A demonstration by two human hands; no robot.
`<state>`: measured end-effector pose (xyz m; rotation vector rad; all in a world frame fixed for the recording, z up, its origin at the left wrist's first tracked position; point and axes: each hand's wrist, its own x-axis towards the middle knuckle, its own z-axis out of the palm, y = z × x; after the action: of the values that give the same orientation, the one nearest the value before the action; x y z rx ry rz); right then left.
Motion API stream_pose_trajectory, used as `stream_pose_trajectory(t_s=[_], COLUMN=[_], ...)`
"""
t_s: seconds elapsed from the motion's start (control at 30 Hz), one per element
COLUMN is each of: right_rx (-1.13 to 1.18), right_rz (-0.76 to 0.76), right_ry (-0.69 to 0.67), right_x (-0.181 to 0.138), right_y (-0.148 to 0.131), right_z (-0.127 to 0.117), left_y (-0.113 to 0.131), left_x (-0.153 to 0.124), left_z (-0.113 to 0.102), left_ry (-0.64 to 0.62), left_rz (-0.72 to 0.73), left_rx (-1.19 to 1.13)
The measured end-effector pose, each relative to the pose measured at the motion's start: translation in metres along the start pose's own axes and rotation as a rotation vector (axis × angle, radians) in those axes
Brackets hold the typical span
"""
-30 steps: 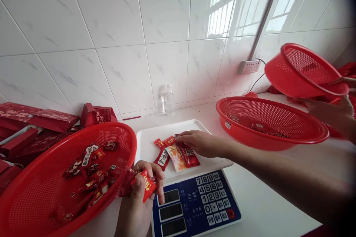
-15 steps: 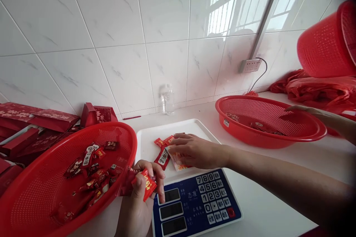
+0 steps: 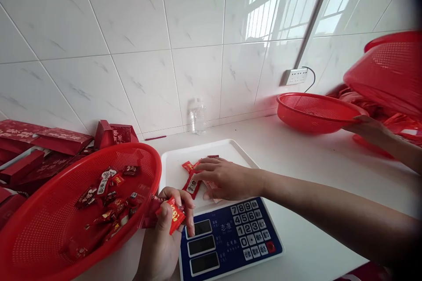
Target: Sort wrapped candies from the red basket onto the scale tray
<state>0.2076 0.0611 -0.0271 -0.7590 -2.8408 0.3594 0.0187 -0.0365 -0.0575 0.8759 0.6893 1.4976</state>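
- Several sweets (image 3: 191,185) already on the white tray (image 3: 171,162) of the scale (image 3: 231,254), loosely bunched near the middle.
- Many more in the left basket (image 3: 36,228), just beside the tray: a scattered pile (image 3: 105,184), probably the larger share left to handle.
- Judged as partway along: some on the tray, some in hand, plenty in the basket.
- Closed in the left hand (image 3: 165,232), between thumb and curled fingers: a red sweet (image 3: 176,216), apparently along with a dark-red packet (image 3: 151,211) jutting towards the basket rim.
- Palm down over the tray, fingers slightly bent and partly spread: the right hand (image 3: 226,180). Whether gripping or merely touching sweets, cannot tell.
- Hidden under that hand: part of the bunch, so no sure count. Partly covered by left fingers: the top display (image 3: 201,227). No reading to make out on any display.
- Hard to read at left: red boxes (image 3: 62,140), cut off by the edge, contents unclear.
- At right, gripped at the rim by a co-worker's hand (image 3: 374,131): a shallow basket (image 3: 314,122). Above, blurred and cut off: another basket (image 3: 389,72).
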Motion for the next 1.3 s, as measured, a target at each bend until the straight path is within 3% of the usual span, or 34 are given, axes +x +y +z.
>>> stream_pose_trajectory(t_s=[0.2,0.33,0.6,0.83,1.07,1.17,1.3], right_rx=[-0.065,-0.005,0.034,0.045,0.056,0.058,0.093], right_rz=[-0.025,-0.045,0.179,0.151,0.165,0.317,0.512], right_ry=[-0.079,-0.059,-0.101,-0.125,-0.061,-0.020,-0.104], right_x=[0.012,0.004,0.013,0.031,-0.010,-0.035,-0.055], right_y=[-0.011,-0.004,0.013,0.009,0.015,0.025,0.029], right_z=[0.005,0.005,-0.001,0.004,-0.013,-0.020,-0.018], left_y=[0.000,-0.001,-0.002,0.000,-0.001,-0.001,-0.001], left_x=[0.001,0.001,0.001,0.001,0.001,0.000,0.000], left_z=[0.001,0.001,0.001,0.001,0.002,0.002,-0.004], left_ry=[0.014,0.013,0.023,0.045,0.047,0.039,-0.046], left_rz=[0.011,0.014,-0.014,-0.008,0.011,0.011,0.007], left_rx=[0.029,0.033,0.013,0.043,0.053,0.050,0.036])
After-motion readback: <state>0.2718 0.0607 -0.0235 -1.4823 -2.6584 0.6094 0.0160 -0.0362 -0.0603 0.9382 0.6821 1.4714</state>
